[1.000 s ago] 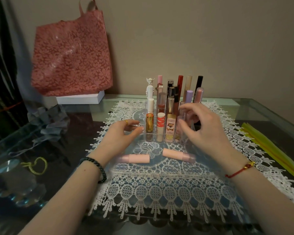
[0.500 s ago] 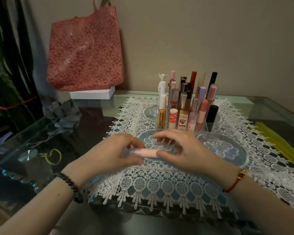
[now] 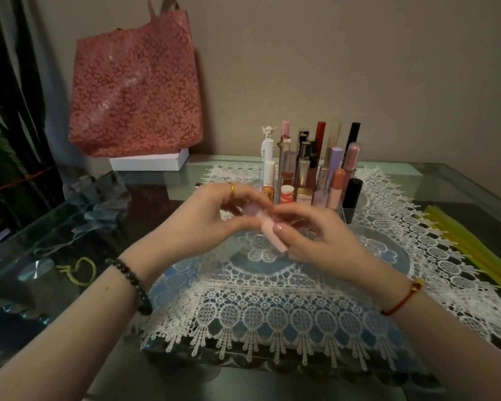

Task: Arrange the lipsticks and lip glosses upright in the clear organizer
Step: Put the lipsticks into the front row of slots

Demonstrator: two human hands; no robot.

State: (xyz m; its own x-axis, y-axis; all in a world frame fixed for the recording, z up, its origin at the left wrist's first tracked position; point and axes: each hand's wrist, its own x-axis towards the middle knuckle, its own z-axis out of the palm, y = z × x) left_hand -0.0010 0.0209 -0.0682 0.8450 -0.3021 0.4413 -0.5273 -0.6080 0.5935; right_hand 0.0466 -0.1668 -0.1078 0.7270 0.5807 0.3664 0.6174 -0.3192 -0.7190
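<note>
So both hands are on 1 pink lipstick tube [image 3: 268, 230] -- it's tilted, held up over the lace mat [image 3: 272, 302], just in front of the clear organizer [image 3: 343, 212] and not in it yet. The left hand [image 3: 211, 218] has its grip pinched on the pale cap end; the right hand [image 3: 321, 241] has thumb and fingers clamped on the body. The organizer already holds more than 12 tubes standing upright -- they overlap too much for an exact count. Also on the glass counter [image 3: 156, 183]: 1 red floral bag [image 3: 133, 91] leaning on the wall, on 1 white box [image 3: 149, 163]. There's 1 gold ring [image 3: 231, 189] on the left hand and 1 bracelet per wrist.
</note>
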